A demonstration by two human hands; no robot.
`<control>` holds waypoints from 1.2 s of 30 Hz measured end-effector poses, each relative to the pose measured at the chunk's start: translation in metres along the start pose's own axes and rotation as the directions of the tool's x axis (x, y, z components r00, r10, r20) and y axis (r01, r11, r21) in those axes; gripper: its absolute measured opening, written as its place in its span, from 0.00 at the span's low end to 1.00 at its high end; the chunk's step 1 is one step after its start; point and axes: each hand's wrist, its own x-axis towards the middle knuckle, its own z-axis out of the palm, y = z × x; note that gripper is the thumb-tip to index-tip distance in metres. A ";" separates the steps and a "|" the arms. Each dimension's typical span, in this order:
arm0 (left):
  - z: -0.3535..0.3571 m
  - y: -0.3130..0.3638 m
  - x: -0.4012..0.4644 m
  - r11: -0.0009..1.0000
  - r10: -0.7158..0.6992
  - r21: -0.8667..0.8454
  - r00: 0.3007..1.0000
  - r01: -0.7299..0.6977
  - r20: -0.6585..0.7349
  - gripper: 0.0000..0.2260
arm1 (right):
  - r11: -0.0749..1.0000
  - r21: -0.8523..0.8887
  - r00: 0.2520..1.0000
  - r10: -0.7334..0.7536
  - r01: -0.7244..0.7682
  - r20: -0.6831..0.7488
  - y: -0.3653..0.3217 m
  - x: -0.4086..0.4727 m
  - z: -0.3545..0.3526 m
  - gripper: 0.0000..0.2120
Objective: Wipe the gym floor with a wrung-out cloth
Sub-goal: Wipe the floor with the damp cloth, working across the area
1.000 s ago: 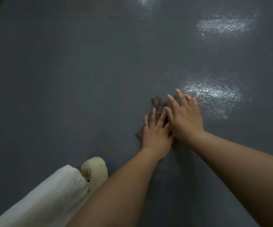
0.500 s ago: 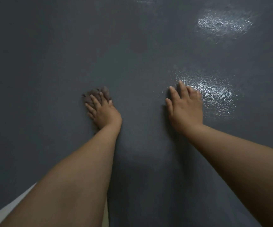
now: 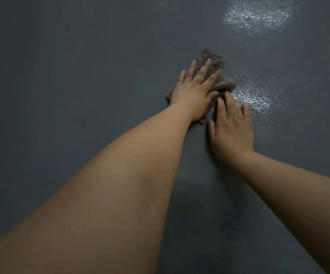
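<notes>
Left hand (image 3: 194, 89) flat, fingers straight and slightly spread, pressing brown cloth (image 3: 216, 76) onto dark grey floor (image 3: 61, 76). Cloth crumpled, long axis running from near-left to far-right. Right hand (image 3: 232, 128) just beside it, fingers straight on floor, fingertips at cloth's near edge, gripping nothing.

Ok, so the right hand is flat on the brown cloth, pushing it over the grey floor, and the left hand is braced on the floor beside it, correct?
Hands swapped. In the head view the left hand lies flat on the brown cloth, and the right hand is braced on the grey floor beside it, its fingertips at the cloth's edge.
</notes>
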 end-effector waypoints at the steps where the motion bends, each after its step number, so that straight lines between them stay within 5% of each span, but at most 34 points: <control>1: 0.002 -0.009 -0.005 0.998 -0.057 -0.032 0.998 0.057 -0.025 0.25 | 1.000 -0.030 0.999 -0.006 0.007 0.035 0.000 0.000 -0.001 0.28; 7: 0.018 -0.091 -0.065 0.845 -0.521 -0.170 0.853 0.508 -0.041 0.28 | 0.995 -0.038 0.992 -0.086 0.090 0.097 -0.018 -0.008 -0.009 0.27; 12: 0.040 -0.159 -0.136 0.494 -0.845 -0.299 0.531 0.816 0.053 0.30 | 0.988 -0.030 0.977 -0.142 0.149 0.158 -0.042 -0.032 -0.003 0.28; 17: 0.055 -0.184 -0.186 0.191 -0.951 -0.351 0.262 0.917 0.167 0.29 | 0.993 -0.017 0.981 -0.116 0.120 0.154 -0.046 -0.059 0.007 0.28; 21: 0.056 -0.157 -0.178 0.307 -0.930 -0.309 0.353 0.900 0.102 0.28 | 0.997 -0.015 0.987 -0.069 0.071 0.144 -0.041 -0.075 0.016 0.28; 24: 0.058 -0.112 -0.168 0.533 -0.835 -0.262 0.551 0.804 -0.008 0.29 | 0.998 0.007 0.989 -0.056 0.056 0.138 -0.035 -0.079 0.018 0.28; 27: 0.062 -0.060 -0.161 0.797 -0.600 -0.159 0.794 0.583 -0.097 0.29 | 0.997 -0.002 0.986 -0.077 0.078 0.146 -0.031 -0.080 0.022 0.28; 29: 0.063 -0.041 -0.159 0.894 -0.444 -0.121 0.891 0.432 -0.095 0.29 | 0.998 0.016 0.993 -0.065 0.064 0.098 -0.031 -0.081 0.026 0.28; 33: 0.062 -0.069 -0.161 0.938 -0.341 -0.105 0.937 0.332 -0.083 0.29 | 0.996 -0.019 0.991 -0.082 0.084 0.102 -0.031 -0.080 0.029 0.28; 36: 0.070 -0.113 -0.176 0.794 -0.596 -0.237 0.794 0.559 -0.124 0.30 | 0.996 -0.036 0.995 -0.081 0.083 0.049 -0.029 -0.080 0.029 0.26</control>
